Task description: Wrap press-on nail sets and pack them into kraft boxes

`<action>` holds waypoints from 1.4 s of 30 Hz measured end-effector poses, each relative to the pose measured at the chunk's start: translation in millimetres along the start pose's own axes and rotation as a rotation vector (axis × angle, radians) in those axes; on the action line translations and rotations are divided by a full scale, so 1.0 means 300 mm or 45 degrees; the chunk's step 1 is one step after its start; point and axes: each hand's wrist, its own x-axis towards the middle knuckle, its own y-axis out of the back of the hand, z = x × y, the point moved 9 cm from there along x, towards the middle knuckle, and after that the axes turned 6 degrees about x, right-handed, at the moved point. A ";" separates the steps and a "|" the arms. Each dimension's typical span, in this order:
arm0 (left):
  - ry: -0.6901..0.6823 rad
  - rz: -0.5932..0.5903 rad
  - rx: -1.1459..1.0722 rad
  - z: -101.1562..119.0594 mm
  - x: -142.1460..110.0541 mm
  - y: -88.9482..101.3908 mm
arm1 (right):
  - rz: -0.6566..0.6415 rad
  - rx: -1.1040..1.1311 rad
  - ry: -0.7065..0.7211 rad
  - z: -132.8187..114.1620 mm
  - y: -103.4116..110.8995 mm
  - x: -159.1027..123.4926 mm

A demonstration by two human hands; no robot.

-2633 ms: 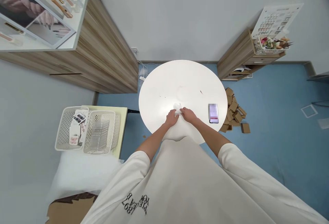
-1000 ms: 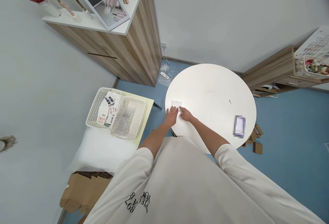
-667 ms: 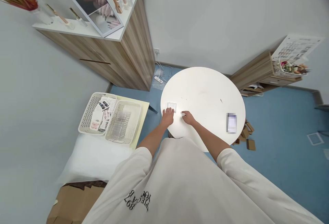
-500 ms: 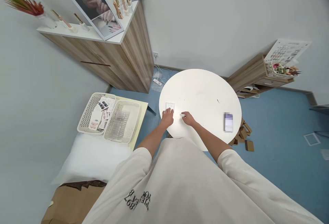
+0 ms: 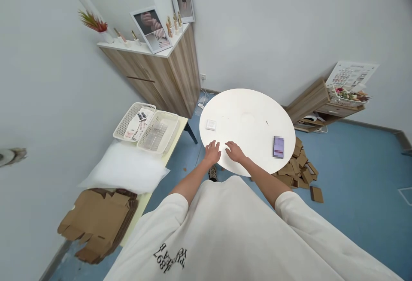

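On the round white table (image 5: pixel 247 135) | your left hand (image 5: pixel 213 153), right hand (image 5: pixel 235 151): both empty, fingers spread | small white packet (image 5: pixel 211 125): flat beyond the left — likely set there for easy reach.

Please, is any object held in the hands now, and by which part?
Nothing is held: the left hand and right hand both look empty.

The round table (image 5: pixel 254 113) looks smooth and white with a soft sheen; the baskets (image 5: pixel 162 145) beyond its left edge are perforated plastic — the cabinet (image 5: pixel 185 70) wood-grained, the flattened boxes (image 5: pixel 96 221) matt brown cardboard, the shirt (image 5: pixel 234 229) soft cloth.
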 end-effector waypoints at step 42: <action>1.104 0.030 -0.238 -1.284 -1.791 -0.202 | -0.599 -0.236 0.784 -1.393 -1.275 -0.492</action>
